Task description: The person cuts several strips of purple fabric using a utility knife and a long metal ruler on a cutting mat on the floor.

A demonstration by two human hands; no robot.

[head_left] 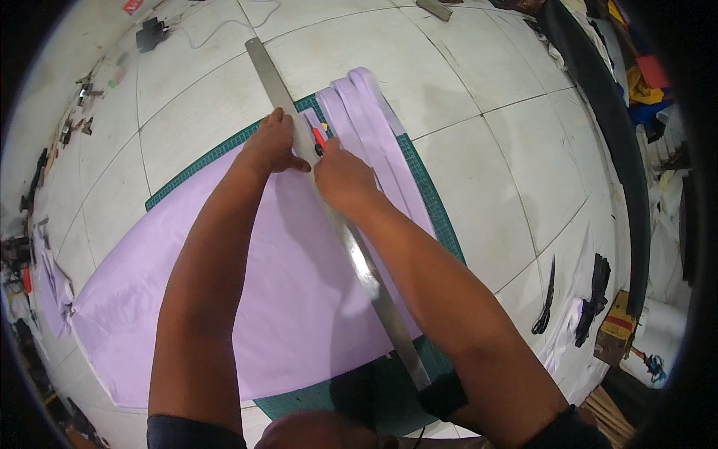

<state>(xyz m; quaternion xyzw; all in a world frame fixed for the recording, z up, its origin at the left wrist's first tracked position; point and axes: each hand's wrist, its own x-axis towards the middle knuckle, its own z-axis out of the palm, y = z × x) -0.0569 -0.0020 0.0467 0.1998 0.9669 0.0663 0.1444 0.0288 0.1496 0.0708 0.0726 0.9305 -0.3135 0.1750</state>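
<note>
Lilac fabric (288, 254) lies spread over a green cutting mat (435, 200). Across it runs a long metal ruler (363, 266), slanting from the far left toward my right arm. My left hand (275, 144) presses down at the ruler's left edge, its thumb stretched apart from the fingers. Just right of the ruler, my right hand (345, 178) is closed around a red cutter knife (318, 139), its tip hidden against the cloth. Folded lilac strips (357, 108) lie beside that hand, along the mat's right side.
White floor tiles (479, 172) surround the mat. At the right are black scissors (547, 307), a black bundle (593, 299), a small box (617, 329) and a long black roll (624, 150). A black adapter (152, 35) with a cord sits at the far left.
</note>
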